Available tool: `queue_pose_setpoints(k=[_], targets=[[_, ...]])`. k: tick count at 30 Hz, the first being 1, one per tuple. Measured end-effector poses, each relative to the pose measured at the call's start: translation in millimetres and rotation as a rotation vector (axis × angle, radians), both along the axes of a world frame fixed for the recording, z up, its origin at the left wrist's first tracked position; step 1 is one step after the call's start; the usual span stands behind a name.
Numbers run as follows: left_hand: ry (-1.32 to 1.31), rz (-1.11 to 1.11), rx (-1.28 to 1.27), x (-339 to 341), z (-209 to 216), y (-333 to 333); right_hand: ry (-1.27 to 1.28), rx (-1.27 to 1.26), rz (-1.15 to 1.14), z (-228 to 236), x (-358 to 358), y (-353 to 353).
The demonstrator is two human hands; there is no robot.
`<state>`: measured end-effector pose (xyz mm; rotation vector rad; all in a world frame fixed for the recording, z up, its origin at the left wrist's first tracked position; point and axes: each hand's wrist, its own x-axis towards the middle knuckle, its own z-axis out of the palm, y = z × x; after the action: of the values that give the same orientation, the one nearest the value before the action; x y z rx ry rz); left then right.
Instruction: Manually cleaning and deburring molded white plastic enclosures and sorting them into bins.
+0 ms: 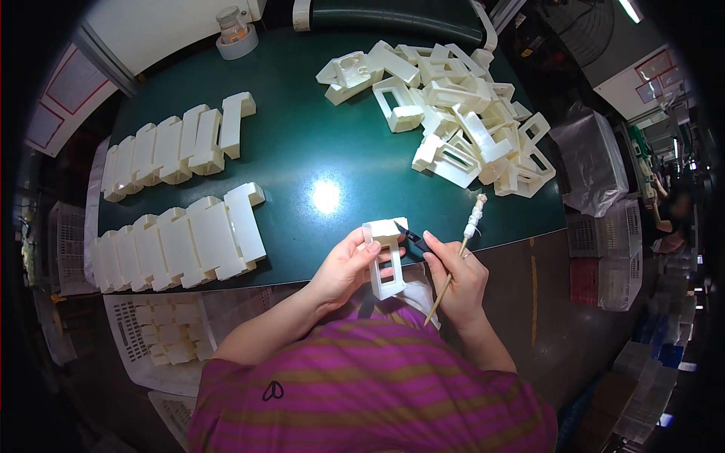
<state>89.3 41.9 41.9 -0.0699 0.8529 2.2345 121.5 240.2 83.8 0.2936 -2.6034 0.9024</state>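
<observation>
My left hand (349, 264) is closed round a white plastic housing (389, 281) with a rectangular window, held upright in front of my body at the table's near edge. In my right hand (461, 279) is a dark utility knife (414, 239), its tip at the top block of the housing. The same hand also grips a thin wooden stick (439, 303), whose upper end is wrapped in white material (473, 217). Whether the blade touches the plastic I cannot tell.
A loose heap of similar white housings (468, 106) lies at the back right of the green table (294, 83). Two neat rows, a far one (177, 147) and a near one (181, 241), lie at left. A white crate (136, 355) with parts stands below. A tape roll (237, 44) sits at the back.
</observation>
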Motion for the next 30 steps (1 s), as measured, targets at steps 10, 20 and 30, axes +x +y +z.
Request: queue_pose_setpoints(k=[10, 20, 30], targets=[[0.068, -0.004, -0.008, 1, -7, 0, -0.009, 0.039, -0.056, -3, -2, 11], [0.092, -0.03, 0.053, -16, 10, -7, -0.102, -0.625, -0.028, -13, -12, 28], [0.427, 0.024, 0.011, -55, -7, -22, -0.166, -1.475, 0.265, -11, -68, -7]])
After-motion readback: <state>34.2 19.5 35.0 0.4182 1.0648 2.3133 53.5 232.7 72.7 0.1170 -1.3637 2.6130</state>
